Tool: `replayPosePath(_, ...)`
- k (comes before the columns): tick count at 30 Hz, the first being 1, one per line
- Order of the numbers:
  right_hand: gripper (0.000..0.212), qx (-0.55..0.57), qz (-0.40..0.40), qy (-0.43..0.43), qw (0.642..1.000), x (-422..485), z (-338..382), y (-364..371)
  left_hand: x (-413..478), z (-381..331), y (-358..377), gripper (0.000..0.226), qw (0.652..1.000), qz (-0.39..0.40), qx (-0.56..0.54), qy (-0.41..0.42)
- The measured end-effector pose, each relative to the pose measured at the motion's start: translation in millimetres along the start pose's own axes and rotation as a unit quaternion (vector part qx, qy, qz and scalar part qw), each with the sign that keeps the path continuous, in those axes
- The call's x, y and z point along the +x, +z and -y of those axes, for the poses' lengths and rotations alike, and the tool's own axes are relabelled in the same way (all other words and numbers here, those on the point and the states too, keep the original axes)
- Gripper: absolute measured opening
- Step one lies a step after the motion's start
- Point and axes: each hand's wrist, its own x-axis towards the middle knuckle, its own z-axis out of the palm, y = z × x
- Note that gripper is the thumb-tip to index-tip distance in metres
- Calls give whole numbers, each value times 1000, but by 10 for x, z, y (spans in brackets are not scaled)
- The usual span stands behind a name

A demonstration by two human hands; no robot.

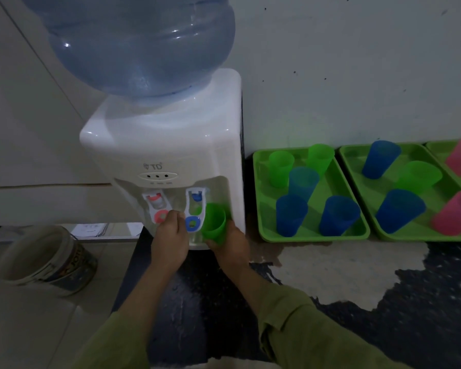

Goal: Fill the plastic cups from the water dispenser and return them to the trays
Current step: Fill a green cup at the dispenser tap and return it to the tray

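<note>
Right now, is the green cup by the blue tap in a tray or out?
Out. The right hand holds the green cup at the blue tap, apart from the nearest green tray.

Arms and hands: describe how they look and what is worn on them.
The left hand and the right hand are bare, with no gloves, rings or watch showing. Both arms wear long olive-green cloth sleeves. The right sleeve is creased and ends in a stitched cuff short of the wrist. The left sleeve looks plain and also stops short of the wrist.
</note>
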Motion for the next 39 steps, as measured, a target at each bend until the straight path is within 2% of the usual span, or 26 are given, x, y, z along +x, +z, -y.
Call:
replayPosePath(6,55,-18,5,-1,1000,-4,21,-12,-47,-142,-55,30,999,-36,-12,14)
replayPosePath(11,53,-24,9,3,1000,-10,54,-40,-19,-225,-120,34,992,-64,-98,-47)
replayPosePath(31,60,-63,23,-5,998,-35,86,-104,84,-178,-250,39,992,-20,-116,-40)
replayPosePath(39,56,-60,20,-7,998,-31,68,-94,83,-190,-262,39,995,-17,-91,-20)
